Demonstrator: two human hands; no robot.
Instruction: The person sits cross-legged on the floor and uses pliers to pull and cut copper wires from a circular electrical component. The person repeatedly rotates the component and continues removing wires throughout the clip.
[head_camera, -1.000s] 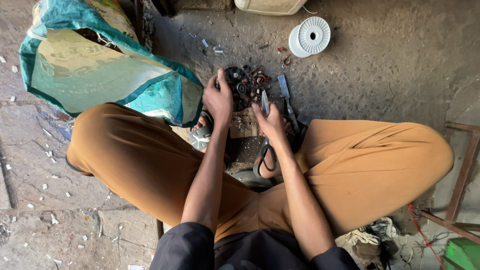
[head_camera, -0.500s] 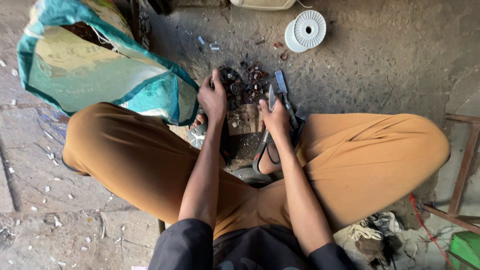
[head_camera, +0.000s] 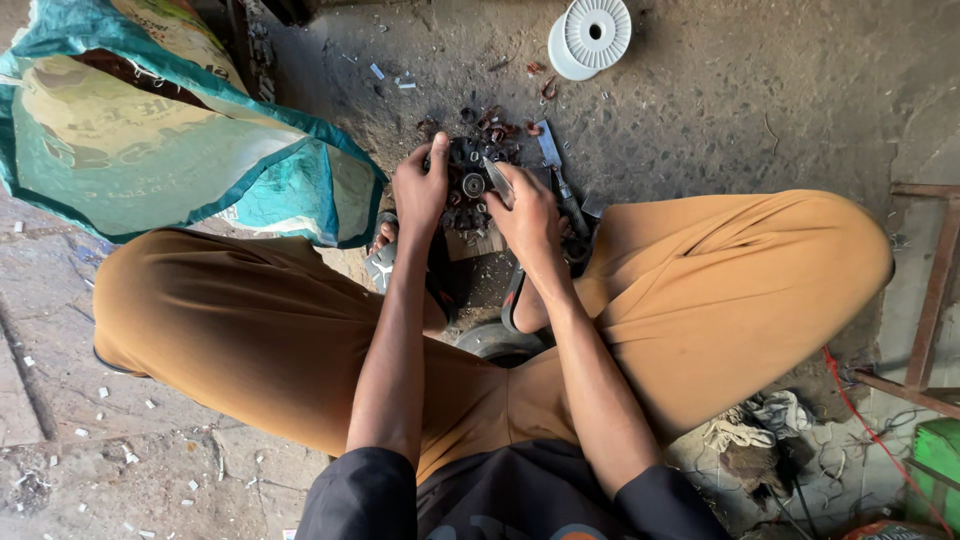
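Note:
I squat on a dirt floor, knees wide in tan trousers. A dark round metal part with copper windings (head_camera: 468, 178) sits on a small wooden block (head_camera: 478, 243) between my feet. My left hand (head_camera: 420, 190) grips the part's left side. My right hand (head_camera: 527, 215) is closed around a slim metal tool (head_camera: 497, 180) whose tip rests on the part. A flat metal blade (head_camera: 552, 150) lies on the ground just past my right hand.
A large teal and cream woven sack (head_camera: 160, 130) lies at the left. A white plastic spool (head_camera: 590, 35) sits at the top. Copper scraps litter the ground. A rusty metal frame (head_camera: 935, 290), rags (head_camera: 760, 420), a red wire and a green box (head_camera: 935, 470) are at the right.
My left hand has stayed on the round part. My right hand has brought the tool in from the right onto the part. The view shifted slightly.

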